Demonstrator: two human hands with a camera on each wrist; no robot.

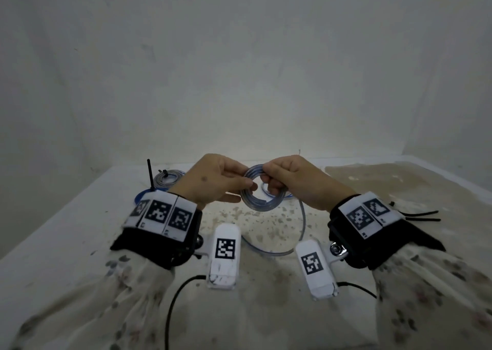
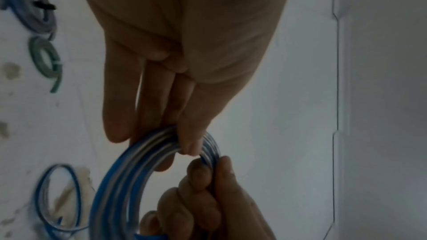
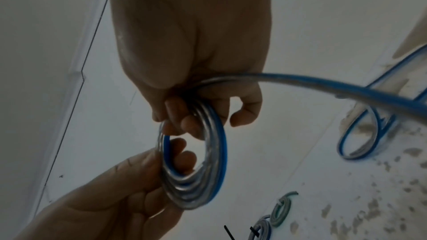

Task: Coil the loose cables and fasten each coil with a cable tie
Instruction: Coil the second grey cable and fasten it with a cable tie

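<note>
A blue-and-clear cable coil (image 1: 262,202) hangs in the air over the middle of the table, wound into several turns. My left hand (image 1: 239,183) pinches its left side between thumb and fingers. My right hand (image 1: 274,180) grips the top right side with curled fingers. In the left wrist view the left hand (image 2: 182,140) pinches the coil (image 2: 115,180). The right wrist view has the right hand (image 3: 184,121) closed round the coil (image 3: 208,180). The loose tail (image 3: 323,87) leaves that hand and drops to loops (image 1: 302,224) on the table.
A grey coil (image 1: 167,176) fastened with a black cable tie (image 1: 150,172) lies at the back left. A small green coil (image 2: 46,61) lies near it. Spare black cable ties (image 1: 420,215) lie at the right. The white table (image 1: 66,230) is stained in its middle and right parts.
</note>
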